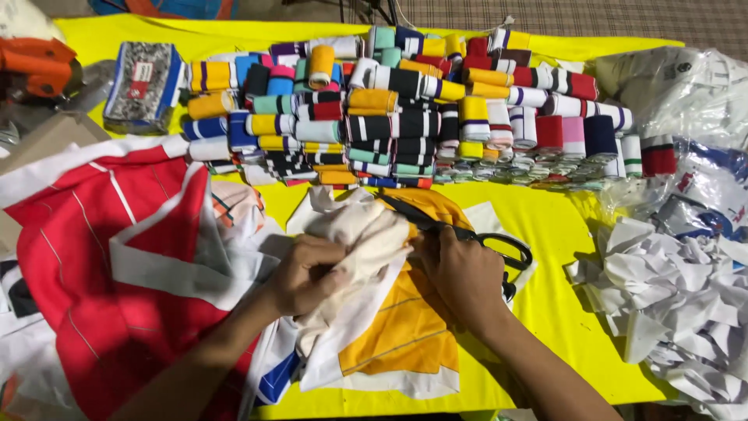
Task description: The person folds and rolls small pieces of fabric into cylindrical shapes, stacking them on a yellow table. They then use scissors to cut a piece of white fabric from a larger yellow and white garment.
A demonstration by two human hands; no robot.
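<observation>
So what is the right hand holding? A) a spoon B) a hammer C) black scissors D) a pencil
C: the right hand grips black scissors, with the blades pointing up toward the bunched white cloth that the left hand holds above the yellow table.

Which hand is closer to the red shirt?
Left. The left hand grips bunched white cloth right beside the red shirt; the right hand holds black scissors farther away.
</observation>
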